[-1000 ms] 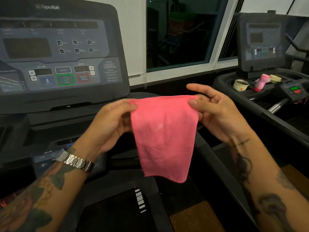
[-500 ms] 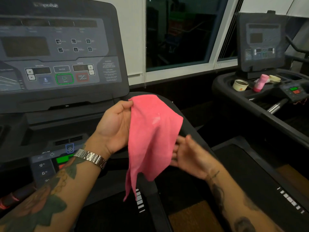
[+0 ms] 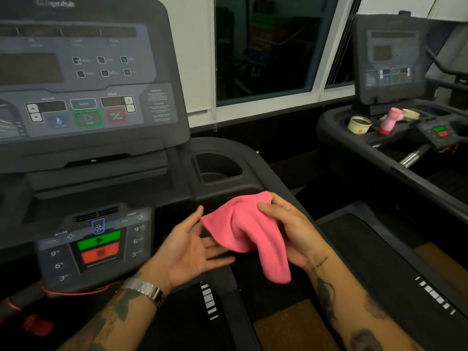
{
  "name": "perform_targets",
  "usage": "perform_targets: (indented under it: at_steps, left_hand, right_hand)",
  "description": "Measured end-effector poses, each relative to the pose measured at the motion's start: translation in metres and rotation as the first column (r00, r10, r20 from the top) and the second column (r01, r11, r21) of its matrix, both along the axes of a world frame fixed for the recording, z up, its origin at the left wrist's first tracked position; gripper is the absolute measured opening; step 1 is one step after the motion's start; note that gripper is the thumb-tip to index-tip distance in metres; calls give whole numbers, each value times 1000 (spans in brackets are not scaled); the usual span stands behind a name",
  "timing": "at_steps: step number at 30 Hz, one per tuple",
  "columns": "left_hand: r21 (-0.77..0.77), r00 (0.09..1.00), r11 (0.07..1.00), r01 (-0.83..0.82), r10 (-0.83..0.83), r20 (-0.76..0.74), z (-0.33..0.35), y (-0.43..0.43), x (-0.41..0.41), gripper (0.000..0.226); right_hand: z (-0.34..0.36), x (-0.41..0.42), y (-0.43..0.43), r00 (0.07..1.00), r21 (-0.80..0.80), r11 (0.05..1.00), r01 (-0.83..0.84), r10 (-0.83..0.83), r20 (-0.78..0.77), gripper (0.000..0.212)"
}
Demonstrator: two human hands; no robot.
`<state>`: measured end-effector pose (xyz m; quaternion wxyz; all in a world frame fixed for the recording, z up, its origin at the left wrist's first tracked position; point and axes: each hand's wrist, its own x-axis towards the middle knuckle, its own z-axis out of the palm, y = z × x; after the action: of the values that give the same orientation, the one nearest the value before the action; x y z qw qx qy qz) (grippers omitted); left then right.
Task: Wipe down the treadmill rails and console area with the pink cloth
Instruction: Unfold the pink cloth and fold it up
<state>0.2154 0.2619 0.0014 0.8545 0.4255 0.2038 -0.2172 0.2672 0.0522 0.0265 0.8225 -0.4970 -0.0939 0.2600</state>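
Observation:
The pink cloth (image 3: 247, 230) is folded and draped over my right hand (image 3: 291, 231), whose thumb pins it on top. It hangs just above the treadmill's right rail (image 3: 283, 178). My left hand (image 3: 188, 245) lies palm up beside the cloth, fingers spread and reaching under its left edge. The big console panel (image 3: 86, 79) stands at the upper left. Below it sits the lower control pad (image 3: 97, 245) with green and red buttons. An empty cup holder (image 3: 217, 167) is sunk into the console tray just beyond the cloth.
A second treadmill (image 3: 390, 62) stands to the right. Its tray holds a paper cup (image 3: 358, 124) and a pink bottle (image 3: 388, 120). A dark window (image 3: 266, 46) fills the wall ahead. A red safety cord (image 3: 76, 292) hangs below the lower pad.
The cloth has passed from my left hand to my right and been folded smaller. Both hands have dropped lower, toward the right rail. My left hand has let go and opened.

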Motion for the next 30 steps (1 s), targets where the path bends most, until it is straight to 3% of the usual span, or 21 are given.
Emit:
perform_targets:
  at_steps: [3,7,11,16,20,26,30]
  left_hand:
    - [-28,996,999,20,-17,85,-7,-1,-5,49]
    - [-43,978,999,-18,27,207,-5,-2,-5,47]
    - [160,953,970,-183,135,272,-2,-3,0,80]
    - [405,912,875,-266,93,399,20,3,5,46]
    - [586,856,723,-366,15,516,35,7,11,36]
    - [784,775,299,-544,-180,606,60,16,22,26]
    - [788,744,225,-574,-258,616,82,19,24,16]
  right_hand:
    - [-4,2,0,1000,-19,1000,20,-20,-22,16]
    - [-9,0,0,999,4,999,36,-36,-30,15]
    - [-9,3,-5,995,-98,990,98,-96,23,19]
    - [-6,12,-17,982,-228,957,181,-162,98,17]
    - [3,21,-21,962,-259,936,239,-192,194,18]
    - [24,36,-22,945,-320,912,258,-169,281,26]
    - [41,42,-15,897,-273,883,381,-282,340,38]
